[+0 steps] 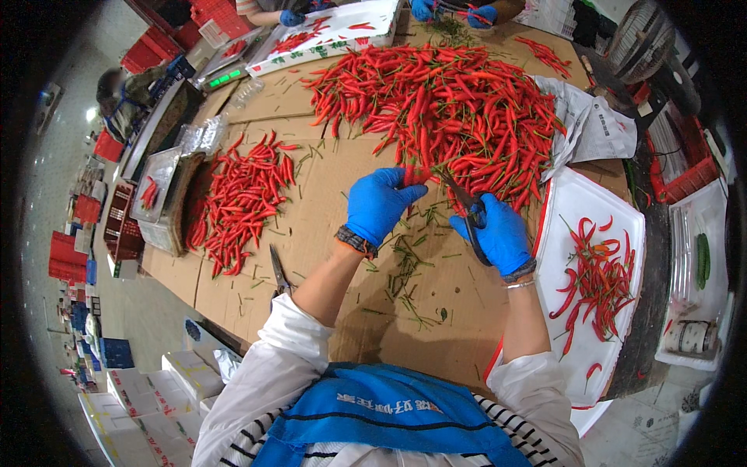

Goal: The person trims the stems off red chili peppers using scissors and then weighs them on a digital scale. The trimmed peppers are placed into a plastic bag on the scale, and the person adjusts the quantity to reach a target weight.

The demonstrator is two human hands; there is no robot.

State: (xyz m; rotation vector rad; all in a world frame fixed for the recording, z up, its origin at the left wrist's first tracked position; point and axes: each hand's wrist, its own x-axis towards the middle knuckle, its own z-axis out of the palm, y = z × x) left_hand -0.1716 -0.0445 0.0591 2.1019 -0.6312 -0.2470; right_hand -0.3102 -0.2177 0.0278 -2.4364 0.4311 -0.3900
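Note:
My left hand (377, 205), in a blue glove, is closed on red chili peppers (418, 173) at the near edge of a large chili heap (443, 101). My right hand (499, 235), gloved in blue too, grips black-handled scissors (459, 189). Their blades point up and left, close to the stem end of the held chilies; whether they touch is too small to tell. Cut green stems (405, 268) lie scattered on the cardboard below both hands. A smaller pile of chilies (247, 194) sits to the left, with a second pair of scissors (278, 268) nearby.
On the right, a white foam tray (568, 377) carries loose chilies, beside a crumpled plastic bag (595, 128). A white box (334, 53) and a scale (224, 77) stand at the far left. Across the table, other people's gloved hands (482, 15) work. A fan (642, 43) stands far right.

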